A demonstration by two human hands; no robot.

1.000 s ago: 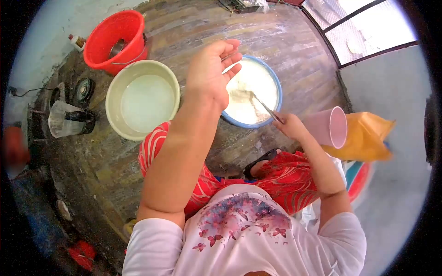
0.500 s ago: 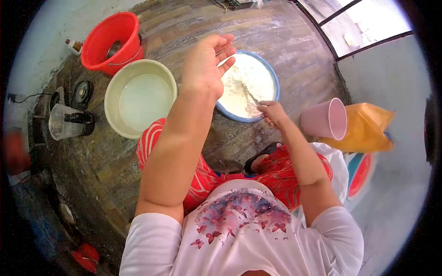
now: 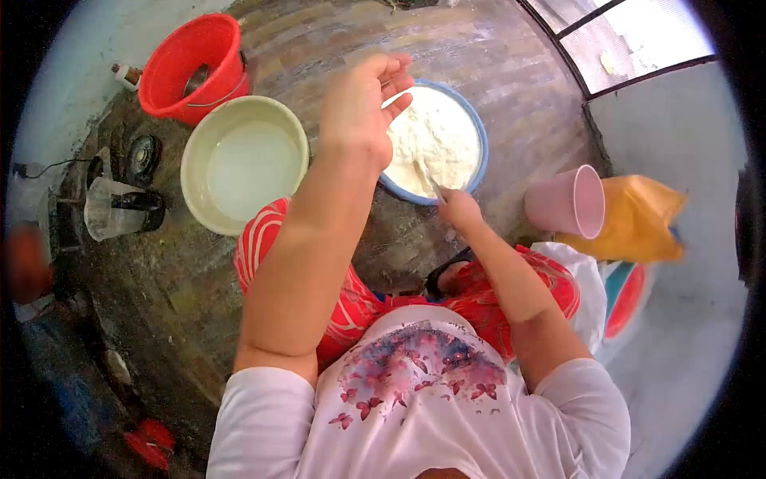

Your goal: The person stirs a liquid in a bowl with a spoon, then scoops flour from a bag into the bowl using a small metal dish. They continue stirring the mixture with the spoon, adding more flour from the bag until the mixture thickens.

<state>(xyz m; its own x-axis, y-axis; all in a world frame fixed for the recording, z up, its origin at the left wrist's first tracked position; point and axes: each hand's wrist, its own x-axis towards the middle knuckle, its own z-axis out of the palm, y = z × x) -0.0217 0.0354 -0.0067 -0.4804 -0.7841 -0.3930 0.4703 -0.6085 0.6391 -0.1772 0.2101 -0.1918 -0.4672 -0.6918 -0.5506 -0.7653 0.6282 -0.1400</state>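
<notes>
A blue basin (image 3: 484, 152) on the floor in front of me holds a white, lumpy, flour-like mass (image 3: 447, 132). My right hand (image 3: 460, 211), at the basin's near rim, is closed around the handle of a metal spoon (image 3: 431, 183). The spoon's far end is sunk in the white mass, so its bowl is hidden. My left hand (image 3: 363, 104) is raised beside and above the basin's left rim. Its fingers are apart and slightly bent, and nothing is in them. A cream basin (image 3: 191, 172) with cloudy whitish liquid stands left of my left forearm.
At the back left is a red bucket (image 3: 163, 80) with a metal vessel inside. A clear jug (image 3: 104, 211) with a black handle stands far left. To the right are a pink bucket (image 3: 558, 203) and a yellow bag (image 3: 638, 219) by the wall.
My right hand has moved left along the near rim, and the spoon has swung to point up and left. The white mass looks more lumpy. My left hand has stayed nearly in place.
</notes>
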